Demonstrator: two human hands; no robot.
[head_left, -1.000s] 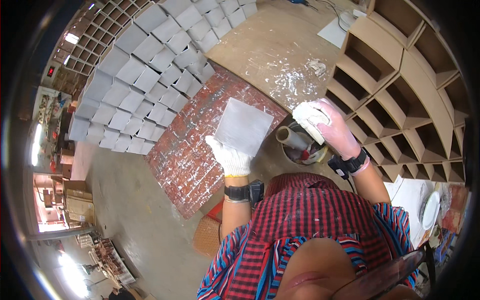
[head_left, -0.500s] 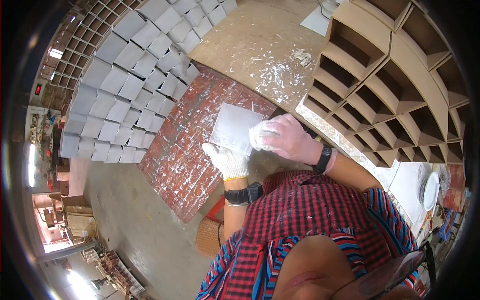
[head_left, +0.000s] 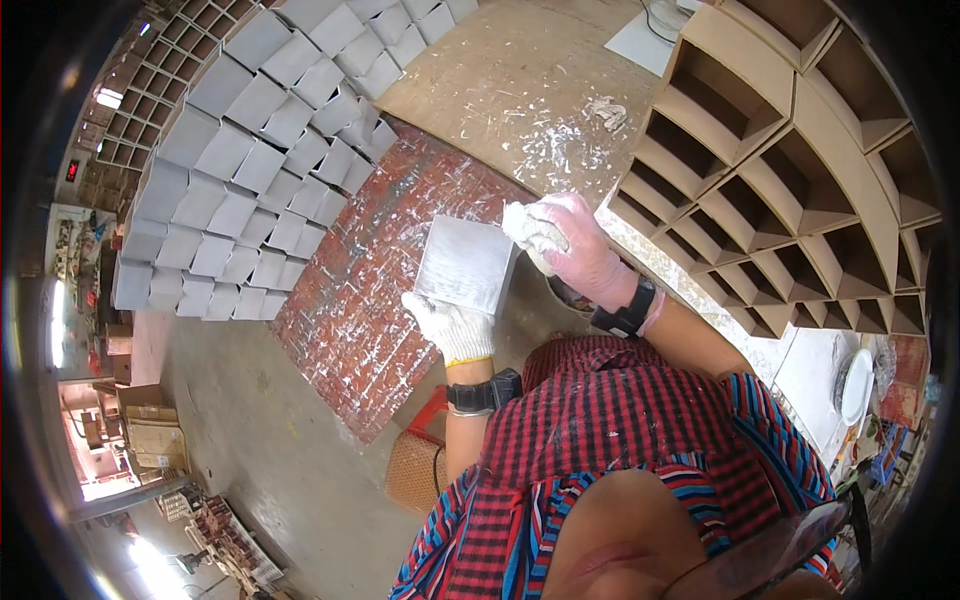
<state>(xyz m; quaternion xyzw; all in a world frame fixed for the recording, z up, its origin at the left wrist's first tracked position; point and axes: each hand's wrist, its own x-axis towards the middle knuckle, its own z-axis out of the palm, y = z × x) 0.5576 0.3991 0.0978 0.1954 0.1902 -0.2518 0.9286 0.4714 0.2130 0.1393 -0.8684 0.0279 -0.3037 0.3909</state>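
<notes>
Gripping a smooth square grey tile (head_left: 467,265) (gloved).

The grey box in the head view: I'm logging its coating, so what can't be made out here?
- Grey box: underside hidden by the left hand.
- White wad: too small to tell its material; the right hand covers part.
- Container below the right wrist: almost wholly hidden by it.
</notes>
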